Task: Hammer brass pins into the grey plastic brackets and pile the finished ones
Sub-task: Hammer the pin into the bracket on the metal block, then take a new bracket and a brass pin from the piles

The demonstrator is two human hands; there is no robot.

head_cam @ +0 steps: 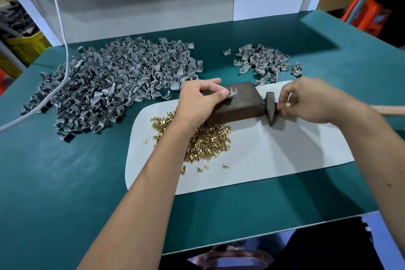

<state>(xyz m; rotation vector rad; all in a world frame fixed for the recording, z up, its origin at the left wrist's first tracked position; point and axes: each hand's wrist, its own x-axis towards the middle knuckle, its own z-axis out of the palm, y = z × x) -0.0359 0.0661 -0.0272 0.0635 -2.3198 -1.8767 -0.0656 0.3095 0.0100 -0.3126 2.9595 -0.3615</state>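
Observation:
My left hand (200, 99) pinches a grey bracket (232, 92) on top of a dark metal block (243, 103); two pins stand up from the bracket. My right hand (315, 99) grips the wooden handle of a hammer right behind its dark head (270, 108), which hangs beside the block's right end. Loose brass pins (208, 138) lie heaped on a white sheet (274, 151) in front of the block. A big heap of grey brackets (114, 85) covers the table's left side. A smaller pile of brackets with pins (263, 61) lies at the back right.
The table is covered in green mat (65, 171). A white cord (62, 28) hangs down and runs across the left heap. A white board stands along the back edge. A yellow crate (28, 44) and orange items sit beyond the table.

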